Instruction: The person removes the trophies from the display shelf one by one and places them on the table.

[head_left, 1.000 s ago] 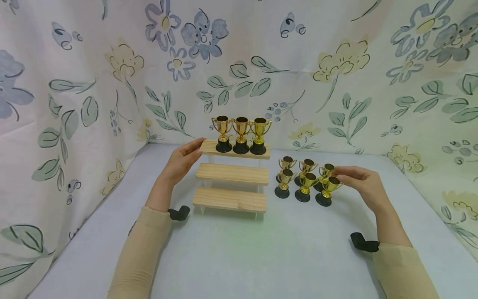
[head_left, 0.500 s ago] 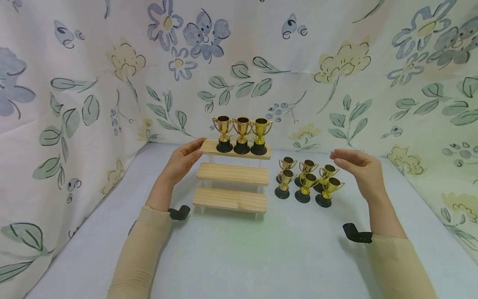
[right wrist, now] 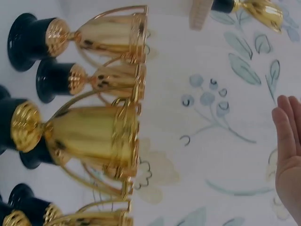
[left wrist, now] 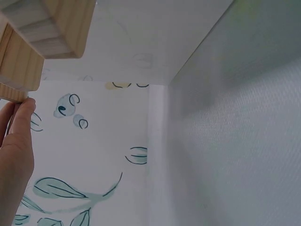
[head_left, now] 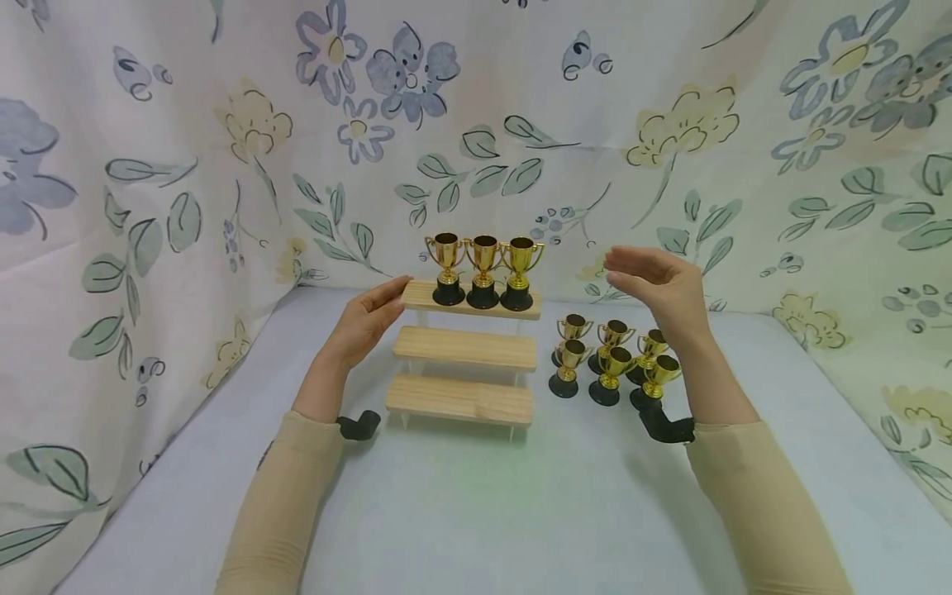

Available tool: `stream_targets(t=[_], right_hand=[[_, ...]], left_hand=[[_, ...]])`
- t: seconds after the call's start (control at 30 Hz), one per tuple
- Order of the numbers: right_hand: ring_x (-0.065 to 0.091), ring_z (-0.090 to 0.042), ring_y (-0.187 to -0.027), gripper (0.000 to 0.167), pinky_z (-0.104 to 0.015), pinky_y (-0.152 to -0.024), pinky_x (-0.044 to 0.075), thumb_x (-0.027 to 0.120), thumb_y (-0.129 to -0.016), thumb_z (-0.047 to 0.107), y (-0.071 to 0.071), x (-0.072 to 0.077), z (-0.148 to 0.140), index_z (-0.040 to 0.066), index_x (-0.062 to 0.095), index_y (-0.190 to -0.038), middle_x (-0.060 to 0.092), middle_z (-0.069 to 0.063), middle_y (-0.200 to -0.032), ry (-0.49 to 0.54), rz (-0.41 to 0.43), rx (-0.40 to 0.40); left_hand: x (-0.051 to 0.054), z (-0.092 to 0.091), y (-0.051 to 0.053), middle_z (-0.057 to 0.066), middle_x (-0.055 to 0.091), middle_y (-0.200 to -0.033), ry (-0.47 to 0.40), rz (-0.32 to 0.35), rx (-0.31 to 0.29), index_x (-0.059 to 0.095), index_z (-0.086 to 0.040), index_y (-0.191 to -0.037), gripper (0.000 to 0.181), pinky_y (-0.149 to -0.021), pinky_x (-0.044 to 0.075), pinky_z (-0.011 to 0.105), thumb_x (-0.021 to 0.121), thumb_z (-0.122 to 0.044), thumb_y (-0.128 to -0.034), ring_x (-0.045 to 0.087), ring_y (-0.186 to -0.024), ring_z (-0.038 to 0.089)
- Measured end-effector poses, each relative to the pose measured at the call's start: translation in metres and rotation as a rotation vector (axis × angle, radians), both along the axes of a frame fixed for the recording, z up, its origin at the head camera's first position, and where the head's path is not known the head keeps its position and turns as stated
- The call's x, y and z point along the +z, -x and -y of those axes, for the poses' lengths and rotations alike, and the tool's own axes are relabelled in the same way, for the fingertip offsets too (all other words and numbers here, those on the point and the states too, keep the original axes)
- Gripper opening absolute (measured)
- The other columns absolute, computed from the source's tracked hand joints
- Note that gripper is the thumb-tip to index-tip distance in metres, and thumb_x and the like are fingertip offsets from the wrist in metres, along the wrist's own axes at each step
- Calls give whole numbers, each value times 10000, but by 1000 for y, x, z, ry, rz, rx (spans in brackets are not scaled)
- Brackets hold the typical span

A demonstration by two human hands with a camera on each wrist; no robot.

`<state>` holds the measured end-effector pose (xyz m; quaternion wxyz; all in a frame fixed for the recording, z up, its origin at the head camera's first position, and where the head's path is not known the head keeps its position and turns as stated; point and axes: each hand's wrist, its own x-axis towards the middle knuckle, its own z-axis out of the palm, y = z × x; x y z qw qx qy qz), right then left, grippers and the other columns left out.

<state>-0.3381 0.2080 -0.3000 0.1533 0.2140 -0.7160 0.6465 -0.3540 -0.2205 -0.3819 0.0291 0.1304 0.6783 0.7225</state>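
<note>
We've got our left hand (head_left: 366,322) pinching the grainy wooden top plank (head_left: 419,295), right hand (head_left: 664,289) raised, empty and loosely extended, well apart from six shiny two-handled gold cups (head_left: 614,362) on the smooth tabletop (head_left: 550,504). Three black-based trophies (head_left: 484,258) line that plank.

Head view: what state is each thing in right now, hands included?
Left hand: gripping the top shelf's left end
Right hand: up in the air, fingers extended, holding nothing
Top shelf: bearing three trophies
Three shelf trophies: upright, in a row
Middle shelf: no trophies on it
Bottom shelf: no trophies on it
Six table trophies: upright, two rows of three
</note>
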Motion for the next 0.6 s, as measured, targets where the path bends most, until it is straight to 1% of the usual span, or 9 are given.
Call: stream_targets(t=[0.07,0.23,0.4,0.53,0.6], right_hand=[[707,-19,-1011,397,-112,-857,577,772,-857,107,4,4,9,14,676,-1231,753,138,-1075,-42,9,-5],[693,-31,-1044,453,-128,-870,581,787,-848,140,15,7,30,34,656,-1268,741,109,-1124,-67,40,14],[684,-30,-1055,469,-138,-911,569,798,-843,193,23,8,50,78,658,-1276,739,61,-1153,-131,58,-16],[676,-63,-1093,486,-201,-969,568,791,-852,225,28,10,63,88,647,-1295,721,-14,-1222,-168,57,-8],[664,-66,-1111,487,-230,-988,565,787,-856,247,29,12,69,113,645,-1303,705,-26,-1255,-185,65,0]], left_hand=[[0,0,0,113,317,-1623,3,-4,-1,320,-83,-1550,546,-1262,299,287,500,-113,-1035,437,-1396,78],[-1,-1,0,116,310,-1626,3,-5,-7,314,-78,-1552,549,-1268,289,295,498,-114,-1036,428,-1407,90],[-2,0,0,109,305,-1630,8,0,-9,311,-81,-1553,549,-1265,291,288,495,-115,-1037,406,-1436,112],[-2,1,1,110,305,-1630,11,-5,-10,314,-82,-1552,544,-1270,282,288,491,-126,-1040,381,-1461,133],[-2,1,2,113,305,-1630,9,-8,-10,315,-80,-1552,544,-1271,280,291,493,-126,-1040,375,-1465,141]])
